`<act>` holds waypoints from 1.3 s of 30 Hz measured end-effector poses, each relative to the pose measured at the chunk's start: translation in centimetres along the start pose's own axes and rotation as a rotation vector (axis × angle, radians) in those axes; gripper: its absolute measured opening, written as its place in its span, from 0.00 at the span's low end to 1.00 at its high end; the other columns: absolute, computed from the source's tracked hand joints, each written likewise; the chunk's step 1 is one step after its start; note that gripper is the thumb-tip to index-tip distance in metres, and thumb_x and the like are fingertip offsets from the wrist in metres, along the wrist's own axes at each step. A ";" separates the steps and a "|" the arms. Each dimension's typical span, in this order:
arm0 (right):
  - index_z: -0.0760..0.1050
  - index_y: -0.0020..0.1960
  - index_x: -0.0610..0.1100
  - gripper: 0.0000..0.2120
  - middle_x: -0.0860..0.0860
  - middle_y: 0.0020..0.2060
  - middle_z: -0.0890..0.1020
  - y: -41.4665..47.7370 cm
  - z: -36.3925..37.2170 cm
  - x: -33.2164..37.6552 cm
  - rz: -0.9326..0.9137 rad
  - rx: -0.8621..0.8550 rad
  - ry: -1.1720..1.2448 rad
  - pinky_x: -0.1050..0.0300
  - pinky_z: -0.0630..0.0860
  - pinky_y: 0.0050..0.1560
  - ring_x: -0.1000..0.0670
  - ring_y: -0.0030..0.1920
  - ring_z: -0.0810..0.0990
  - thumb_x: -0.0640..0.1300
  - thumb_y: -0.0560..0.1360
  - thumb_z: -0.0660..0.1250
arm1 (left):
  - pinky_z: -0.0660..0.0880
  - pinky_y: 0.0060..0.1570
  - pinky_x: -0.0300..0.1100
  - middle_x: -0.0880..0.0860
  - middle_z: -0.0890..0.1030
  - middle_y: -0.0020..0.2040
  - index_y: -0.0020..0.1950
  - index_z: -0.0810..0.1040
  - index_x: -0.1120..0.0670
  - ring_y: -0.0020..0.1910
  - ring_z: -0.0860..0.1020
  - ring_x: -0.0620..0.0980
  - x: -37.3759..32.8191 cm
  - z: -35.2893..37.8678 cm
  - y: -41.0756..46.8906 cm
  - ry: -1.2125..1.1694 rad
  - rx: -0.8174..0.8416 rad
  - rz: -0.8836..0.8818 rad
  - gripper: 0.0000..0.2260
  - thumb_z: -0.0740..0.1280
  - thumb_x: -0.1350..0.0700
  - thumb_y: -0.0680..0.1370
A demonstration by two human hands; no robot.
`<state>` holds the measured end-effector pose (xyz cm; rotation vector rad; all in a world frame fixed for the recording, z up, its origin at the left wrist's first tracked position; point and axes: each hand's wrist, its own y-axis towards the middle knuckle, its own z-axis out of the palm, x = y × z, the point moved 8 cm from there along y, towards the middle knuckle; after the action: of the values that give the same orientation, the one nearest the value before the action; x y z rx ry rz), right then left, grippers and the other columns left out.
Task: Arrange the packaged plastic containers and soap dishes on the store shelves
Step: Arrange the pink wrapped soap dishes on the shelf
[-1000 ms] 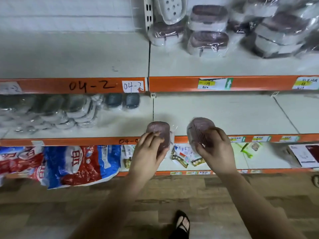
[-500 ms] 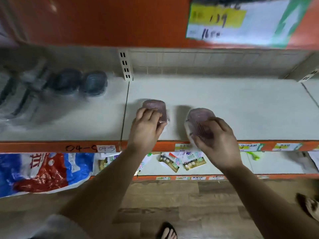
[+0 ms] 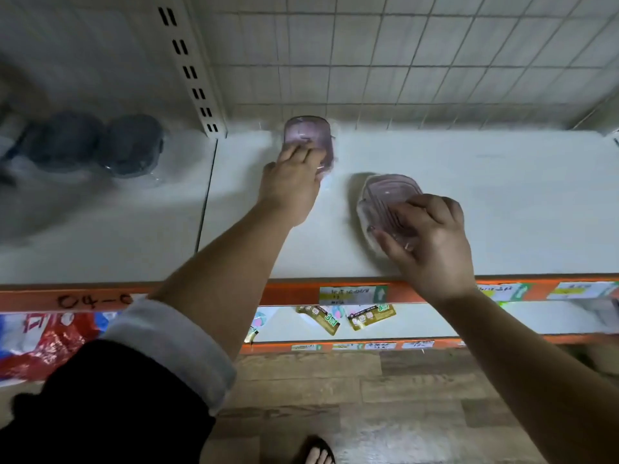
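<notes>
Shelf (image 3: 469, 202): pale board with an orange front lip.
Rear pack (image 3: 306, 135): on the shelf against the wire grid (image 3: 402, 61), just right of the slotted post (image 3: 197, 92). Long axis runs front to back.
Left hand (image 3: 293, 182): fingers draped over its near end, holding it. Thumb hidden.
Front pack (image 3: 385, 195): mid-shelf, right of and nearer than the rear pack, apart from it. Tilted, long axis slanting back-left.
Right hand (image 3: 435, 239): fingers curled, pinching its near-right end.
Coming move: probably front pack goes back beside rear pack. That gap lies away and slightly left of this grip.
Unclear: whether front pack's far edge touches the board. Wrap glare hides the lids. Dark tubs (image 3: 130, 145) at left are blurred.
</notes>
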<state>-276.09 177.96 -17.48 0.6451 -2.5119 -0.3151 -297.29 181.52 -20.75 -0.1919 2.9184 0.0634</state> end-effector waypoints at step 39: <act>0.74 0.65 0.37 0.17 0.39 0.58 0.78 -3.9 -8.2 10.2 0.038 0.170 -0.021 0.44 0.73 0.57 0.36 0.60 0.73 0.44 0.80 0.63 | 0.70 0.47 0.49 0.53 0.81 0.45 0.49 0.80 0.55 0.43 0.78 0.58 -2.4 -12.7 -21.9 -0.055 -0.278 0.040 0.09 0.60 0.54 0.79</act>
<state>-277.82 168.79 -7.59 0.6622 -2.5870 -0.0949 -294.75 159.39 -8.52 -0.1731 2.8473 0.4741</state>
